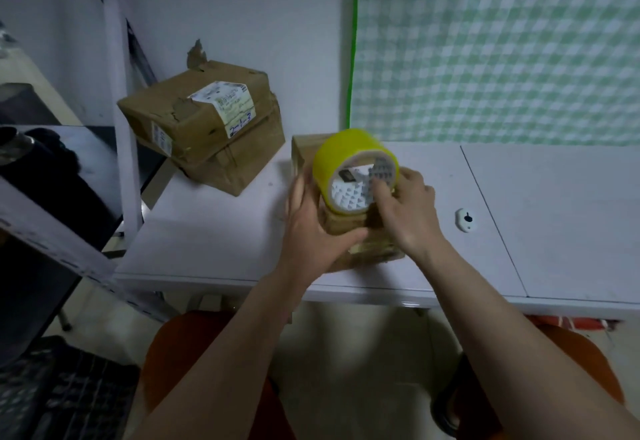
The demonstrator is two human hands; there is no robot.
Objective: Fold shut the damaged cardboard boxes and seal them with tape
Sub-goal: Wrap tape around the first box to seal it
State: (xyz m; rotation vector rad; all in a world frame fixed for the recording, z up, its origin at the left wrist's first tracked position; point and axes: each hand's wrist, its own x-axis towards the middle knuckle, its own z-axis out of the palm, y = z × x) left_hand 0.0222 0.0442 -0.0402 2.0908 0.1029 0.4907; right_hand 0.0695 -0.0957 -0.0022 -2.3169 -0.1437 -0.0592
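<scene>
Our left hand [313, 228] grips the near-left side of a small cardboard box [349, 225] on the white worktop [221, 231]. Our right hand [408, 211] holds the yellow tape roll [343, 159] on top of the box, fingers inside its core. Two stacked, battered boxes [207, 128] sit at ten o'clock, well apart.

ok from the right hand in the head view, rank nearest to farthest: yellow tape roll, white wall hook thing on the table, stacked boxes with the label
1. yellow tape roll: held by the right hand.
2. white hook: on the table, just right of that hand.
3. stacked boxes: far left, at the back.
</scene>
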